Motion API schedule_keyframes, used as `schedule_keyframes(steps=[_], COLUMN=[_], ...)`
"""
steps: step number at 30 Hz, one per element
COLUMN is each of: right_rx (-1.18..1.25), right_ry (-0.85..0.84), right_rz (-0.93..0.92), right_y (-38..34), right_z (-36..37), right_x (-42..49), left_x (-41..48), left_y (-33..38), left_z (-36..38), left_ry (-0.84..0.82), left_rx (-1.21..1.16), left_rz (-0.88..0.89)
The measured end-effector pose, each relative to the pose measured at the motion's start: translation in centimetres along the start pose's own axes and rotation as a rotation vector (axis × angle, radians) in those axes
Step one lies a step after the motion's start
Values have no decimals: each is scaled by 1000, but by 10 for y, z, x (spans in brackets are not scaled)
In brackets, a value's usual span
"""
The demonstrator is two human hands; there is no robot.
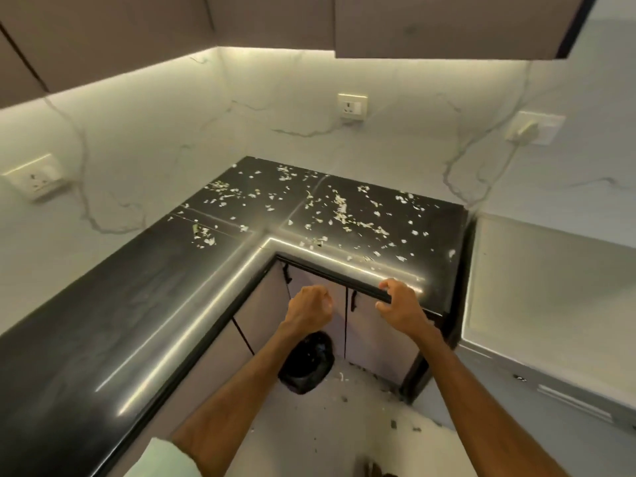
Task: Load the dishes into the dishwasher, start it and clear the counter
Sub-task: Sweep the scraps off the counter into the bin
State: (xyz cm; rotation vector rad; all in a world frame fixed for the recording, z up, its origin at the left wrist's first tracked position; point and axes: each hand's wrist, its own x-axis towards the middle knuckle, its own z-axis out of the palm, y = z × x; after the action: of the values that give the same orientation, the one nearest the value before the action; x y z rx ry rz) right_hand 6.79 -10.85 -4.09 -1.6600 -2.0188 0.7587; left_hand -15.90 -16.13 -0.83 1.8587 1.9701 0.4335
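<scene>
A black L-shaped counter point(103, 304) fills the corner, and its far right part is strewn with several small white scraps point(340, 215). My left hand point(311, 309) hovers in front of the counter's inner corner with curled fingers, holding nothing that I can see. My right hand point(401, 304) sits at the counter's front edge, fingers bent over the rim. A black bin lined with a bag point(308, 364) stands on the floor below my left hand. More scraps point(344, 376) lie on the floor beside it.
Pale cabinet doors point(371, 339) run under the counter. A white appliance top point(550, 287) stands to the right of the counter. Wall sockets point(351, 105) sit on the marble backsplash, one with a plug point(525, 130) and cord. Upper cabinets point(447, 25) hang overhead.
</scene>
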Motion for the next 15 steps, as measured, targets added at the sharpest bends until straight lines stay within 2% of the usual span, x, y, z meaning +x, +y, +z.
schedule_keyframes(steps=[8,15], right_rx=[26,106], right_ry=[-91,-137], right_rz=[-35,51], right_y=[3,21], right_z=[28,36], right_x=[92,146], left_x=[64,135], left_y=[-43,-43], left_z=[-3,-11], left_ry=[-35,-93], left_rx=[-25,24], left_rz=[-145,-212])
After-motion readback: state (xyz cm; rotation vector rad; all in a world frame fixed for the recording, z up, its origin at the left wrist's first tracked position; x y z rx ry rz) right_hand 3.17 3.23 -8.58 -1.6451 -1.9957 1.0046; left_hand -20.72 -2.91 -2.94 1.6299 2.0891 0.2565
